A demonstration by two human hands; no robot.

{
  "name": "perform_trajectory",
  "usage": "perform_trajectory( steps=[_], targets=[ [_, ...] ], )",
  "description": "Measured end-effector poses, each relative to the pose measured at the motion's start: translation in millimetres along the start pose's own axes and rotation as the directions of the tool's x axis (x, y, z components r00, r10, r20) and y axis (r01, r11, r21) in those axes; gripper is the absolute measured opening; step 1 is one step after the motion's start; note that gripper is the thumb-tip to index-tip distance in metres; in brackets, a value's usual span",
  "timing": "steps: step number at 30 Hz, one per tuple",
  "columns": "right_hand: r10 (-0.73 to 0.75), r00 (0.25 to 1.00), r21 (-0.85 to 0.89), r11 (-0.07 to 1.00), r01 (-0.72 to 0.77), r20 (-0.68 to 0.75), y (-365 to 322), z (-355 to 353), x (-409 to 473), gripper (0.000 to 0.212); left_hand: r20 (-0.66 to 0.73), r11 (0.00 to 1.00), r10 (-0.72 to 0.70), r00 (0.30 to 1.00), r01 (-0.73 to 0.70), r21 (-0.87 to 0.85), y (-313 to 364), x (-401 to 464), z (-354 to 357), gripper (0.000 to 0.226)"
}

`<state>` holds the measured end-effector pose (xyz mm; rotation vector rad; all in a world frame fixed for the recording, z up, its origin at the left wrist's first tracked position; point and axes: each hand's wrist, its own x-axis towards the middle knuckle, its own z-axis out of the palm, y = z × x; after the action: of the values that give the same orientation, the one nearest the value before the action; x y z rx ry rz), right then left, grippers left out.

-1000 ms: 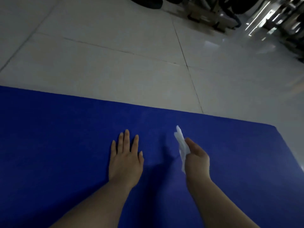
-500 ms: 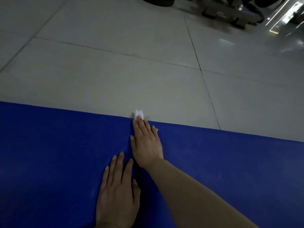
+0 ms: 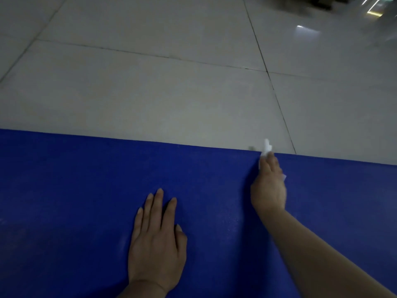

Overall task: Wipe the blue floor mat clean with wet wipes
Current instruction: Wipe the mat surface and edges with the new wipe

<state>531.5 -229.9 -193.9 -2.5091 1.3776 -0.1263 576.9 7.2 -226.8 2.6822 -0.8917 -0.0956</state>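
Note:
The blue floor mat (image 3: 86, 201) fills the lower half of the view, its far edge running across the middle. My left hand (image 3: 156, 239) rests flat on the mat, fingers straight and slightly spread. Further right, my right hand (image 3: 268, 186) reaches to the mat's far edge and presses a white wet wipe (image 3: 266, 147) against it with extended fingers. Bits of the wipe stick out past the fingertips and at both sides of the hand. The right hand and wipe are motion-blurred.
Pale tiled floor (image 3: 171, 82) with dark grout lines lies beyond the mat. Dark blurred objects (image 3: 318, 2) and light reflections sit at the top right corner.
My right hand has slid with the wipe to the right along the mat's far edge, away from my left hand. The left hand stays flat on the mat.

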Motion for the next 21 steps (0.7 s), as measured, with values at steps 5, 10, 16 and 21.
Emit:
perform_trajectory(
  steps=[5,10,16,21],
  targets=[
    [-0.498,0.863,0.177,0.861,0.478,0.092,-102.5,44.3,-42.5,0.062,0.021,0.999,-0.013,1.000,0.012,0.032,-1.1,0.3,-1.0,0.055],
    [-0.708,0.668,0.124,0.702,0.702,0.227,-96.1,35.5,-36.1,0.081,0.018,1.000,-0.015,1.000,0.015,0.015,-0.8,0.4,-2.3,0.055],
    [-0.052,0.997,0.047,0.998,0.050,0.053,10.7,0.3,-9.8,0.072,0.000,1.000,-0.024,1.000,0.024,-0.005,2.1,-0.7,-1.9,0.054],
    [-0.254,0.967,0.060,0.966,0.253,0.006,-45.0,29.6,-36.2,0.063,0.009,1.000,-0.020,1.000,0.020,-0.003,1.1,-0.9,-2.3,0.054]
  ],
)
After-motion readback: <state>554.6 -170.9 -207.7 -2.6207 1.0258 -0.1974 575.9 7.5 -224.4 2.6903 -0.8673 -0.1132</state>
